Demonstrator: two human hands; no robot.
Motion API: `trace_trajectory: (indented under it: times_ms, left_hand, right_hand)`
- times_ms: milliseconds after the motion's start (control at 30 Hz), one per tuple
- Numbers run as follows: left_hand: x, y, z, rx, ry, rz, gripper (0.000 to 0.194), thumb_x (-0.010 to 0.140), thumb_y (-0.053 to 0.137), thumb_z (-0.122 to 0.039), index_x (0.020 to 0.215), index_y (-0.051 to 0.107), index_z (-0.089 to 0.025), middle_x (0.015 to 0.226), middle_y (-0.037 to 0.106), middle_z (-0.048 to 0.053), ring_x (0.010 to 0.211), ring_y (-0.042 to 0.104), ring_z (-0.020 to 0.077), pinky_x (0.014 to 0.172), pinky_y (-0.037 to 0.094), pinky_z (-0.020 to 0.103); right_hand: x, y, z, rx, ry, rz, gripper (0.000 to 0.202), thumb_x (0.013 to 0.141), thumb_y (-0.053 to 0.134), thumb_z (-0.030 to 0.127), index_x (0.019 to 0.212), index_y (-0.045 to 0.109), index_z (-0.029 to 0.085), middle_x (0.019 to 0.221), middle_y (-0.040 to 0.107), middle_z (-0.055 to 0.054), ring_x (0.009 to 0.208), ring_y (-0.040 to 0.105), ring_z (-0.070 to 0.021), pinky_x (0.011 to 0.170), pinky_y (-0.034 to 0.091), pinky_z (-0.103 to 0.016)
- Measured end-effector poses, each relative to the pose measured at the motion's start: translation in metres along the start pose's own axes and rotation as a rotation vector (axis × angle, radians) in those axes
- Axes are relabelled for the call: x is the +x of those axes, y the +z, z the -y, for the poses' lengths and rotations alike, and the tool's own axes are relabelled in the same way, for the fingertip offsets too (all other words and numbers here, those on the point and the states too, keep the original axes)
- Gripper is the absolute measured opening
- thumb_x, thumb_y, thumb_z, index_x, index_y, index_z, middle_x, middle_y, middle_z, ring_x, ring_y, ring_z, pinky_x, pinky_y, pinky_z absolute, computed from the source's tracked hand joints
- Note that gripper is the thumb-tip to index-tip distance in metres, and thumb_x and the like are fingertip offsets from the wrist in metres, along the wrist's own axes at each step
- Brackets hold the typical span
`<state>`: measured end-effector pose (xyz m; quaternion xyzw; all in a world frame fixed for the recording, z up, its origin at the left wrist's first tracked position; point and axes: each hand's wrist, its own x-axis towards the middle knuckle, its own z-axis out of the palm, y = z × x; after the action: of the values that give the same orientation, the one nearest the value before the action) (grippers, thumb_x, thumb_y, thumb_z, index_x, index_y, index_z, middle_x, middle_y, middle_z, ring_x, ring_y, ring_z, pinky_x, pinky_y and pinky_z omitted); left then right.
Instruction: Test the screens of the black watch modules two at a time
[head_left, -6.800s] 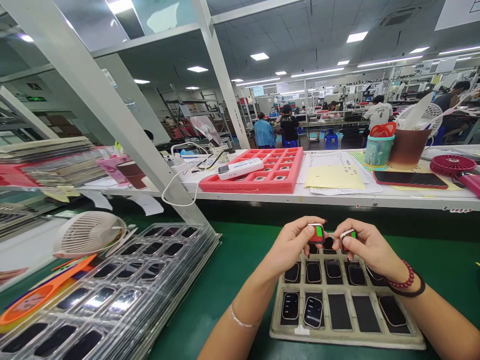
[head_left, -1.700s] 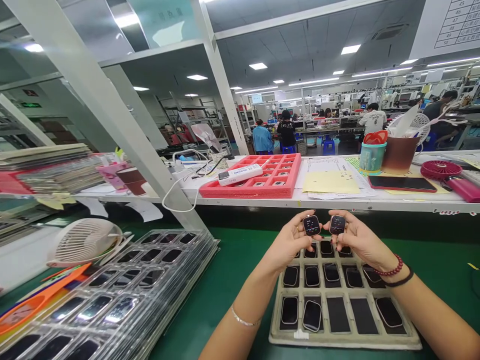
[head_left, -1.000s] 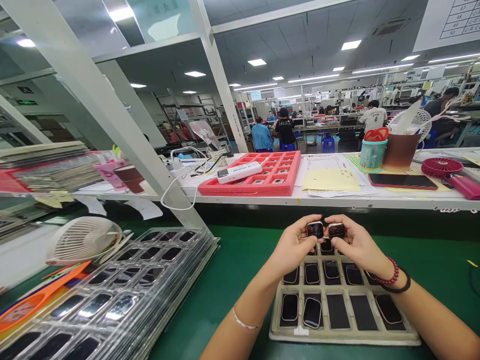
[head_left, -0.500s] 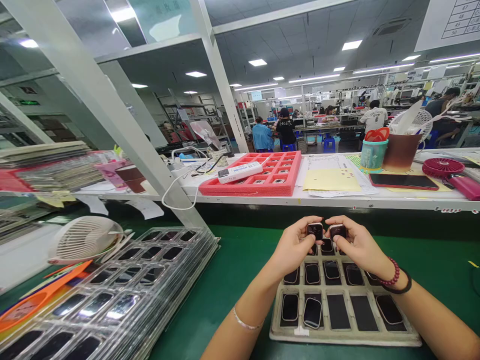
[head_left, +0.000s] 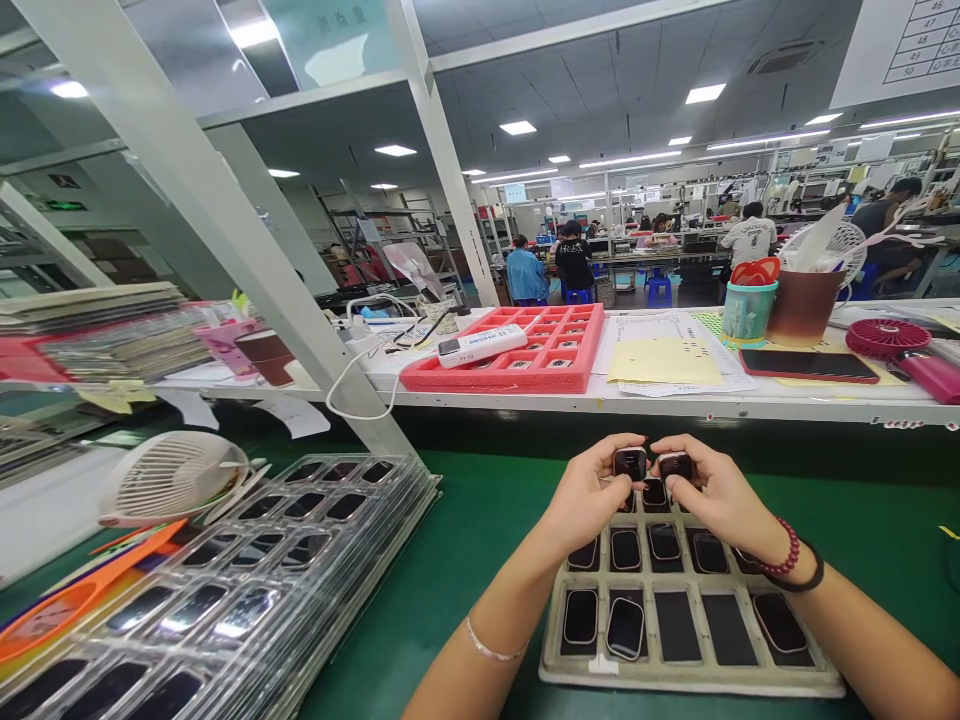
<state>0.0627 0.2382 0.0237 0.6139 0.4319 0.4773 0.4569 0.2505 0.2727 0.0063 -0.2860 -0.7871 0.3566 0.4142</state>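
My left hand [head_left: 596, 485] pinches a smartwatch [head_left: 631, 462] without a strap, its dark screen facing me. A second strapless smartwatch [head_left: 675, 465] is gripped between the thumb and fingers of my right hand [head_left: 709, 485]. The two watches are held side by side, a small gap apart, over the far edge of a beige compartment tray [head_left: 637, 675]. Several more watch bodies lie in that tray, such as a watch [head_left: 625, 627] in the front row. Two front-row compartments hold no watch. My hands hide part of the back row.
At left stands a stack of clear plastic trays [head_left: 300, 590] with dark screens, beside an orange-handled tool [head_left: 97, 585] and a white fan [head_left: 176, 480]. A shelf [head_left: 540, 402] ahead bears a red foam tray [head_left: 502, 378], papers, a phone [head_left: 806, 366] and cups. People sit far behind.
My right thumb has shifted slightly lower on its watch, showing more of the screen. Both hands otherwise stay in place, and the camera view has moved very slightly.
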Motion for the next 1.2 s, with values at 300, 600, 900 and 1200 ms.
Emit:
trace_trajectory:
  times_ms: [300,600,900,1200]
  left_hand:
    - [-0.001,0.000,-0.006,0.021,0.021,-0.014,0.028,0.082,0.052,-0.021,0.108,0.059,-0.013,0.092,0.064,0.009,0.072,0.064,0.0162,0.053,0.045,0.019]
    - [-0.001,-0.002,0.000,0.006,0.086,0.023,0.024,0.083,0.054,-0.021,0.105,0.061,-0.014,0.092,0.062,0.007,0.079,0.060,0.0159,0.073,0.051,0.027]
    - [-0.001,-0.003,0.000,0.051,0.045,0.025,0.038,0.081,0.050,-0.017,0.118,0.056,-0.016,0.098,0.060,0.008,0.074,0.059,0.0139,0.057,0.047,0.021]
    - [-0.002,0.001,-0.009,-0.038,0.016,0.018,0.053,0.067,0.047,-0.005,0.119,0.052,-0.016,0.098,0.061,0.007,0.082,0.062,0.0171,0.066,0.048,0.024]
  right_hand:
    - [0.000,-0.002,0.004,0.104,0.019,0.051,0.026,0.091,0.044,0.018,0.114,0.054,0.019,0.092,0.061,-0.004,0.068,0.057,-0.0137,0.061,0.050,-0.025]
    - [-0.002,-0.002,0.007,0.107,0.013,0.073,0.025,0.089,0.045,0.017,0.113,0.055,0.019,0.092,0.062,-0.003,0.068,0.055,-0.0140,0.060,0.048,-0.025]
    - [-0.001,-0.003,0.008,0.020,-0.029,0.048,0.026,0.083,0.050,0.013,0.108,0.054,0.019,0.090,0.063,-0.003,0.075,0.059,-0.0161,0.063,0.047,-0.024]
    - [-0.003,-0.003,0.016,0.040,-0.013,0.091,0.037,0.077,0.053,0.011,0.113,0.050,0.018,0.092,0.060,-0.004,0.066,0.054,-0.0136,0.057,0.045,-0.024]
